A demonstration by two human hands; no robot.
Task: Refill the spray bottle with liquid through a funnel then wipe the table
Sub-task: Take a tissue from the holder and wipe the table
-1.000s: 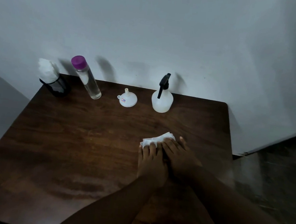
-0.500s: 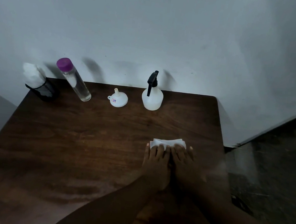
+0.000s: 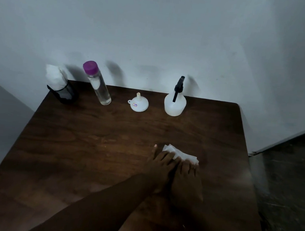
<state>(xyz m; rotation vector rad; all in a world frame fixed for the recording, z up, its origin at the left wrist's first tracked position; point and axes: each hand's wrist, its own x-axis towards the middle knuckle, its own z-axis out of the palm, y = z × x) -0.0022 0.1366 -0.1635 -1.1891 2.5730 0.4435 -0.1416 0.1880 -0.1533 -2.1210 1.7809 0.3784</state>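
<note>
I've got the left hand [image 3: 161,165] and right hand [image 3: 186,181] side by side, fingers straight, pressing flat on a folded white tissue [image 3: 181,153] on the right half of the dark wood-grain table [image 3: 87,155]; neither grips anything. Along the far edge stand the squat translucent spray bottle [image 3: 174,105] with its black trigger head on, the white plastic funnel [image 3: 139,105] mouth-down just left of it, a tall clear bottle [image 3: 99,87] with a purple cap, and a black holder [image 3: 65,93] stuffed with crumpled white paper.
</note>
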